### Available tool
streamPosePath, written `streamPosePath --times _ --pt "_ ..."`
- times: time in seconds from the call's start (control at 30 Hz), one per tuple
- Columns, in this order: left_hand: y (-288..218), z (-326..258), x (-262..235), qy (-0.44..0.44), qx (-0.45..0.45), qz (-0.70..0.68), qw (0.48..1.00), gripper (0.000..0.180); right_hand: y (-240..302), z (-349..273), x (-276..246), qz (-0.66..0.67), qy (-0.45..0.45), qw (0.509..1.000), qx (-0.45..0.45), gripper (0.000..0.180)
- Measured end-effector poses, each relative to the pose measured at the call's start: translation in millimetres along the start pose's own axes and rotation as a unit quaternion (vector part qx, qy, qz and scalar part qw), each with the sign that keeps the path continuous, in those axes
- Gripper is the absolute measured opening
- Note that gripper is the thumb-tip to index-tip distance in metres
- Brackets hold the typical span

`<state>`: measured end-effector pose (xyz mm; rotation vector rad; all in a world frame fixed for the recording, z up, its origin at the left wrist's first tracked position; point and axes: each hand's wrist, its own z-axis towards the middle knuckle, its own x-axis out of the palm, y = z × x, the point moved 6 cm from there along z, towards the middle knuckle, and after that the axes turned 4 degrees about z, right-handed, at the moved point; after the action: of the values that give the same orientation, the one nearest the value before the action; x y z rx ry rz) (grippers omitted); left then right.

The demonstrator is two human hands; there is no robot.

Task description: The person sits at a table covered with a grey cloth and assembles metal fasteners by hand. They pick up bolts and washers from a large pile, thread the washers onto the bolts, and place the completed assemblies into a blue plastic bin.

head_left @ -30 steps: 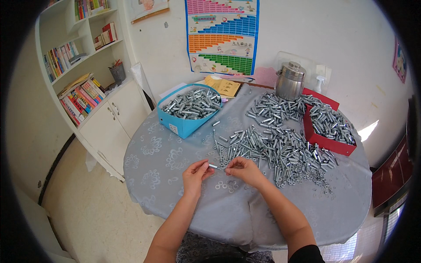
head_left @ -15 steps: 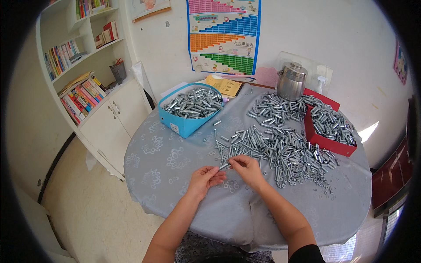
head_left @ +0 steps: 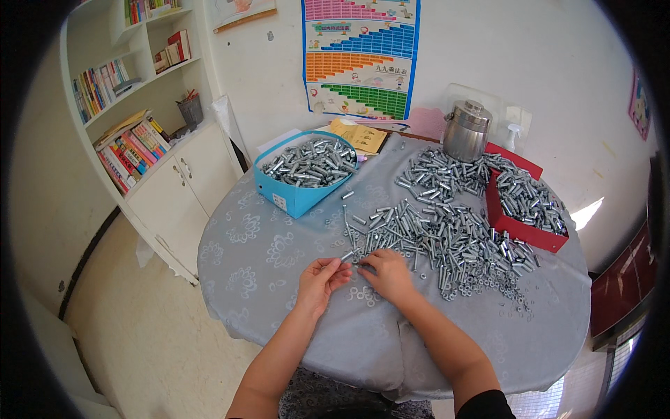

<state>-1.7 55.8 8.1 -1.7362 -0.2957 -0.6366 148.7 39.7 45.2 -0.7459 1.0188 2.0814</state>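
Observation:
My left hand point(head_left: 321, 285) is closed, pinching a short silvery metal bolt point(head_left: 347, 256) between thumb and fingertips, its end pointing up to the right. Close beside it, my right hand point(head_left: 388, 274) is bent down over the near left edge of the pile, its thumb and fingers pressed together. Whatever those fingers may hold is too small to make out. Just below the hands lie several loose washers point(head_left: 361, 295). The big heap of metal bolts and sleeves point(head_left: 447, 234) spreads to the right, with small nuts point(head_left: 457, 285) along its near edge.
A blue basket point(head_left: 296, 201) full of metal sleeves stands at the back left. At the right is a red box point(head_left: 534, 236), also full. A steel canister point(head_left: 467, 133) and a spray bottle point(head_left: 513, 136) stand behind. Grey cloth point(head_left: 272, 307) covers the round table.
My right hand has moved off the bolt in my left hand, slightly left and down toward the table. My left hand still holds the bolt, moved slightly left.

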Motion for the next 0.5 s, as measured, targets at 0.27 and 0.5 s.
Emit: streamPosePath --times 0.27,0.5 --pt "1.5 0.7 -1.8 -0.001 0.001 0.021 1.0 0.014 -23.2 -2.0 4.7 0.261 -0.014 0.954 0.149 0.014" --pt "4.4 -1.2 0.0 0.011 -0.031 0.04 0.999 0.015 -30.2 -2.4 6.3 0.543 -0.02 0.802 0.247 0.016"
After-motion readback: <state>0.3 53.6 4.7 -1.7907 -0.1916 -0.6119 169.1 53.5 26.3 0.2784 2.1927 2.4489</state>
